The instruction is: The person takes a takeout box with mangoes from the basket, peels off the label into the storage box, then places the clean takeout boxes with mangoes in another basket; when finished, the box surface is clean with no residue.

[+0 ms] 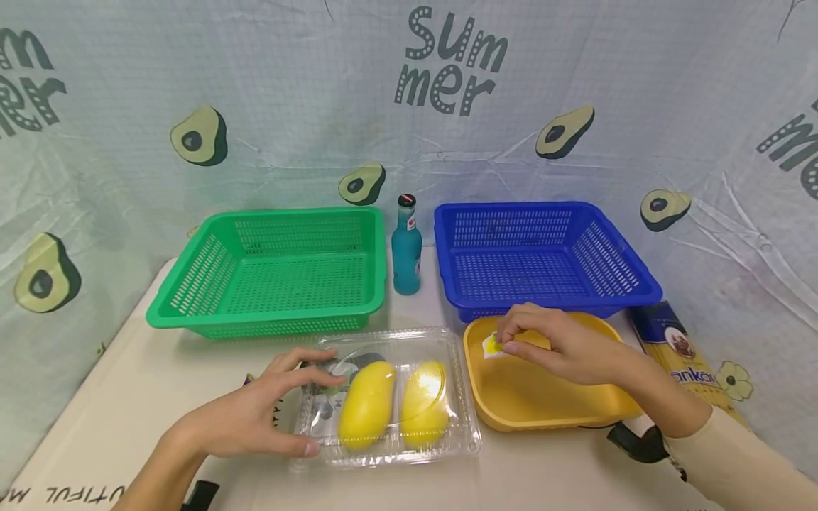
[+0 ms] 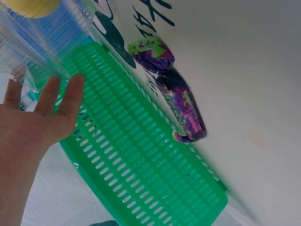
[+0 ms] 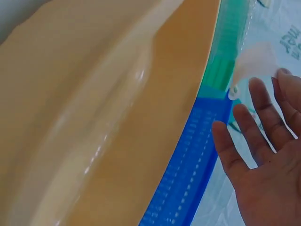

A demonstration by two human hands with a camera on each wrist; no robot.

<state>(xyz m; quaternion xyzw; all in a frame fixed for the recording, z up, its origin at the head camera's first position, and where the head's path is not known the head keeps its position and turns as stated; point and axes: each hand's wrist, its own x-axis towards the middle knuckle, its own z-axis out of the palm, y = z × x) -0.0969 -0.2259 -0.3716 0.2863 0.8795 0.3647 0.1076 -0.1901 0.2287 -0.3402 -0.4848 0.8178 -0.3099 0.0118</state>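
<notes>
My left hand (image 1: pixel 255 411) rests on the left end of the clear plastic box (image 1: pixel 390 394), fingers spread and fairly straight over its lid, thumb along the near edge (I'm pressing it, not gripping it). Inside the box lie two yellow mangoes (image 1: pixel 367 403) side by side, just right of my fingertips. My right hand (image 1: pixel 562 348) is over the far rim of the yellow tray (image 1: pixel 543 401), its fingers curled down onto a small white-and-yellow sticker (image 1: pixel 492 345) at the tray's back left corner; whether I'm pinching it or only touching it I cannot tell. The tray sits just right of the box. Behind them stand a green basket (image 1: pixel 275 273), a teal bottle (image 1: pixel 406 248) and a blue basket (image 1: pixel 543 255). A pasta packet (image 1: pixel 684 351) lies right of the tray.
</notes>
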